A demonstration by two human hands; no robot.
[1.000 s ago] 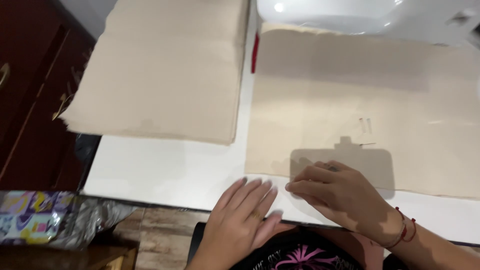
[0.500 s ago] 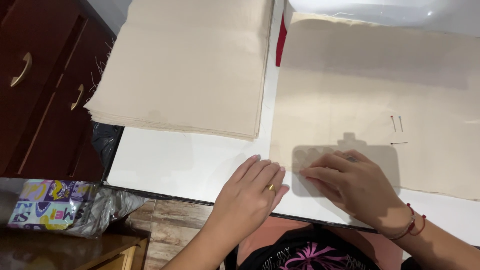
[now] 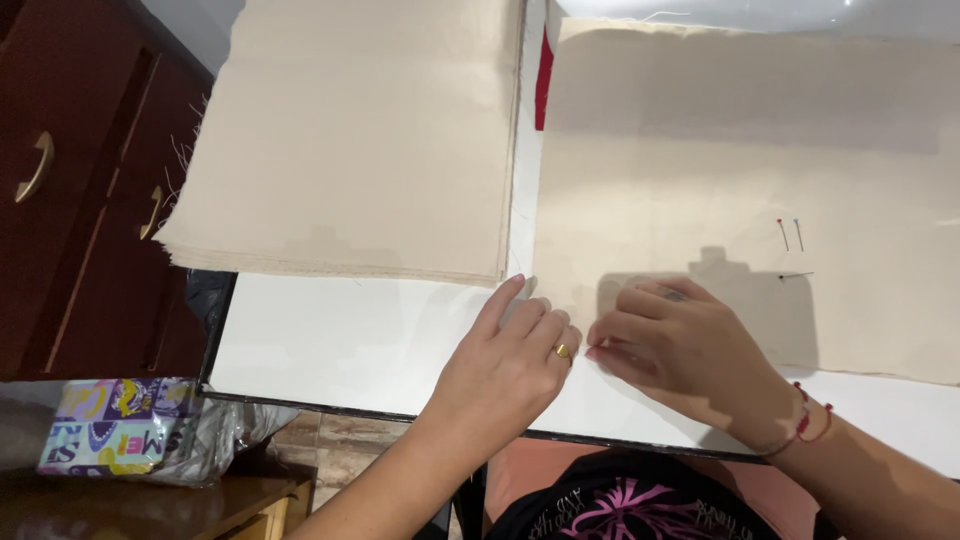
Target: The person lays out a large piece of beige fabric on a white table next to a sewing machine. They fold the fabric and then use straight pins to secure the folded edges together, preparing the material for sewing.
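Where flat beige cloth (image 3: pixel 740 150) ends | left hand (image 3: pixel 510 365), right hand (image 3: pixel 690 355) press its corner

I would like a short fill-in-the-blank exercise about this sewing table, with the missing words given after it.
1. Both hands, the left hand and the right hand, touch the near corner of the ____ cloth.
2. A gold ____ sits on a finger of the left hand.
3. The stack of folded cloth lies to the ____ of the flat cloth.
4. Three ____ lie on the flat cloth.

Missing words: beige; ring; left; pins
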